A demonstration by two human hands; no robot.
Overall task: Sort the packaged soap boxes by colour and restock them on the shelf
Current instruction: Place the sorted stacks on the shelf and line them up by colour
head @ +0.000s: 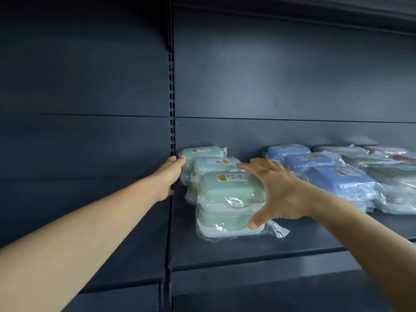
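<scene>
A row of green soap boxes in clear wrap runs front to back on the dark shelf (pixel 258 251): a front stack (pixel 227 199), a middle one (pixel 211 165) and a back one (pixel 200 153). My left hand (pixel 170 174) lies flat against the left side of the back green boxes, fingers straight. My right hand (pixel 276 190) is spread wide on the right side of the front green stack, thumb low at its lower box. To the right lies a row of blue soap boxes (pixel 337 179).
Farther right on the same shelf lie grey-white wrapped boxes (pixel 387 170) and reddish ones (pixel 391 152) at the back. A slotted upright post (pixel 171 104) divides the shelf bay from the bare bay on the left. Another shelf edge runs overhead.
</scene>
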